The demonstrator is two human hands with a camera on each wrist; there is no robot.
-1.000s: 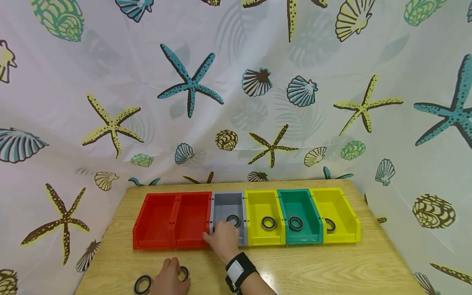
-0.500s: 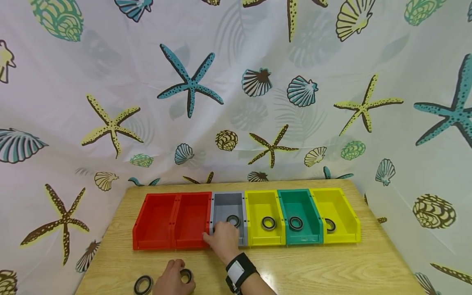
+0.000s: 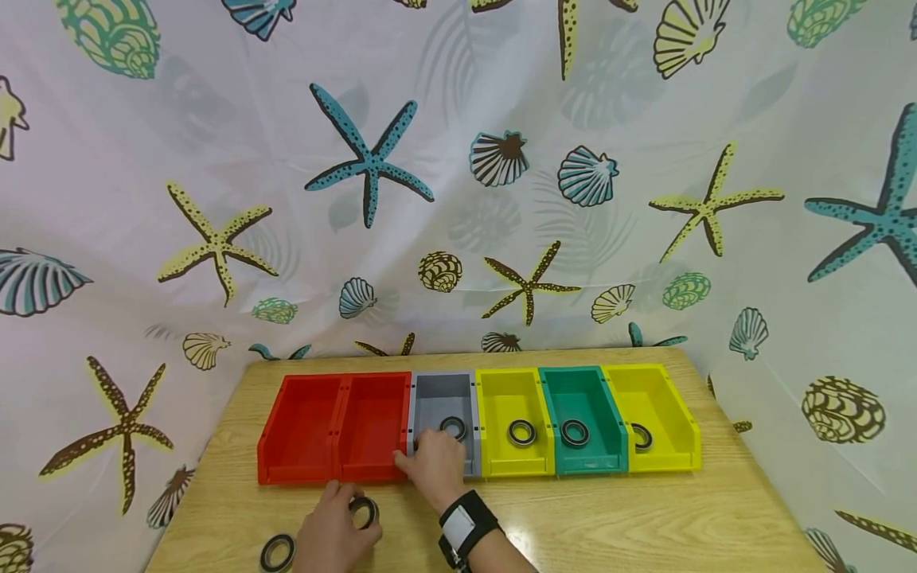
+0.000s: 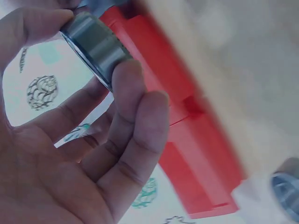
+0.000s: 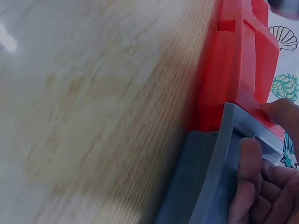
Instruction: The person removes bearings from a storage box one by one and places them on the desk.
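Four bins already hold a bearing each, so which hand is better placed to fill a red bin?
Probably left. The left hand already pinches a bearing near the red bins; the right hand grips the grey bin.

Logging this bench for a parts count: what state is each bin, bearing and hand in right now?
Left hand: pinches a bearing between thumb and fingers, lifted off the table.
Right hand: grips the gray bin's front wall.
Gray bin: holds one bearing.
Red bins: nothing visible inside.
Left yellow bin: one bearing.
Green bin: one bearing.
Right yellow bin: one bearing.
Loose bearing: flat on the table.
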